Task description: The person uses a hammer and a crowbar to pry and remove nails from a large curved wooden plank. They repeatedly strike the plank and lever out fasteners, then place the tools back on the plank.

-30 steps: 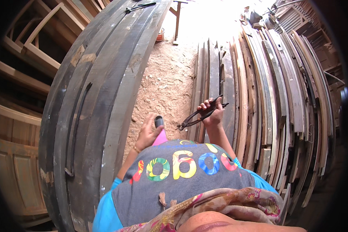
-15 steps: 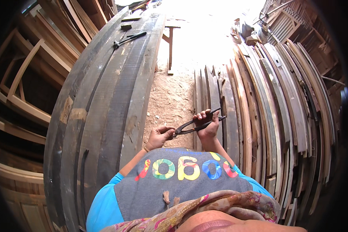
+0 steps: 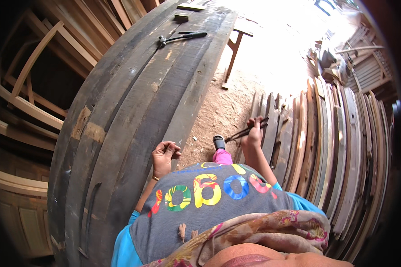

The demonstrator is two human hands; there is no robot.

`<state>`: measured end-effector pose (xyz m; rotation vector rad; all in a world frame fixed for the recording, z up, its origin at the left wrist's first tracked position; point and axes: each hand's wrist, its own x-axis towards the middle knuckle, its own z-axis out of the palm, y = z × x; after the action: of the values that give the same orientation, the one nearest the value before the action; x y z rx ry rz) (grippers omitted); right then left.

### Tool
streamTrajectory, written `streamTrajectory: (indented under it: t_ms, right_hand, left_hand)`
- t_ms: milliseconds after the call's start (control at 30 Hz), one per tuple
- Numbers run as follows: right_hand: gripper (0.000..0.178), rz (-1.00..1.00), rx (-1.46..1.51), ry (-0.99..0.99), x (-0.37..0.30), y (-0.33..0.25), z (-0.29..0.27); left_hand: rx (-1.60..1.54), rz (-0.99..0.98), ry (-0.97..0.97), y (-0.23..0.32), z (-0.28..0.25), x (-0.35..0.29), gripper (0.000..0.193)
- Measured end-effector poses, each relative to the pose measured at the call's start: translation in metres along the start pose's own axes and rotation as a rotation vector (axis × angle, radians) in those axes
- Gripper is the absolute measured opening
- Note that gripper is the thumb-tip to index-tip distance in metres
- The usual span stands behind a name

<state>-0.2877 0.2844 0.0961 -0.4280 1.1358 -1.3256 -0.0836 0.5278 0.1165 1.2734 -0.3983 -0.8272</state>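
Currently right hand [image 3: 254, 135] is clamped on pincers [image 3: 244, 131] by the leaning boards [image 3: 325, 147], left hand [image 3: 164, 155] loosely curled and empty at the bench [image 3: 138, 102] edge; best to keep the handles squeezed and the tool low.

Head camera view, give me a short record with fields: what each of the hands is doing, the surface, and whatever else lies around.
left hand: curled, fingers at the edge of the dark weathered plank workbench, holding nothing visible
right hand: gripping dark metal pincers beside the upright row of wooden boards
on bench, far end: second dark metal tool and small wooden block
ground: sandy sawdust-covered floor, sandalled foot
left side: pale wooden frames
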Motion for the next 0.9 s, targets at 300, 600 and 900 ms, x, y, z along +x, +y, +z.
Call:
streamTrajectory:
  t_ms: [300,600,900]
  right_hand:
    - [0.047,0.237,0.286,-0.764,0.129,0.018,0.282]
    - [0.049,0.741,-0.689,-1.788,0.142,0.044,0.274]
    - [0.029,0.807,-0.506,-1.529,0.206,0.034,0.211]
  left_hand:
    - [0.011,0.101,0.407,-0.005,0.103,0.128,0.016]
    - [0.545,0.511,0.491,-0.006,0.144,0.200,0.015]
    - [0.908,0.647,0.073,-0.015,0.179,0.276,0.027]
